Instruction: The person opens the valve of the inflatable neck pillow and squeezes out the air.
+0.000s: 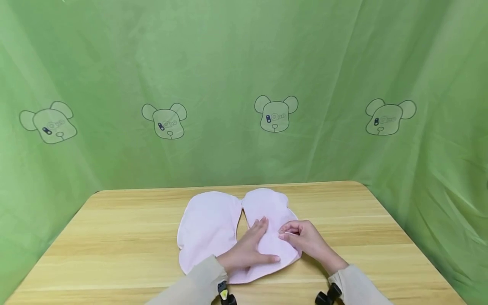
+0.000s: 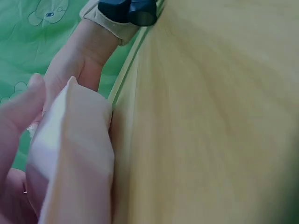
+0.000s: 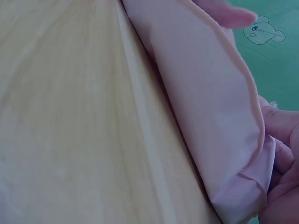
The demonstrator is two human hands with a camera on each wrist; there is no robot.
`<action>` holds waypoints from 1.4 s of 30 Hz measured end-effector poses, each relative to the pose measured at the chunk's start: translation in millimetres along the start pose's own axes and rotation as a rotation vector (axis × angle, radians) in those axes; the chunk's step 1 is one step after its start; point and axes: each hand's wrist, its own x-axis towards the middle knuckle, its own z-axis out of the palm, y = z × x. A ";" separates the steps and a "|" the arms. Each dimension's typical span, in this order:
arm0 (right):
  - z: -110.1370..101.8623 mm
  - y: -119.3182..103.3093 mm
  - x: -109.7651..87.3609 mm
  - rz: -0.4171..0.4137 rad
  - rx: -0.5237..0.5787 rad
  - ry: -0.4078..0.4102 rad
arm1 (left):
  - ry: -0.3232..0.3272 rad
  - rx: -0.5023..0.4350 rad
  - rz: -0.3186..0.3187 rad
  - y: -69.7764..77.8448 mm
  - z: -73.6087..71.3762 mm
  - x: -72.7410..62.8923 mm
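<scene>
Closest in, the left beige sleeve [image 1: 187,286] slants over the desk [image 1: 114,237], and there's the pink cushion [image 1: 207,224] lying on it, lobes either side of a gap. Now the left hand [image 1: 248,250], grip spread wide, resting across the right lobe, grasping nothing. And the right hand [image 1: 305,239], grip nearly closed, pinching a small clear scrap [image 3: 274,105] over that same lobe!
</scene>
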 end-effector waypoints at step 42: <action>-3.9 11.2 1.8 -0.008 -0.018 -0.059 | -0.005 0.437 -0.061 4.4 21.0 8.3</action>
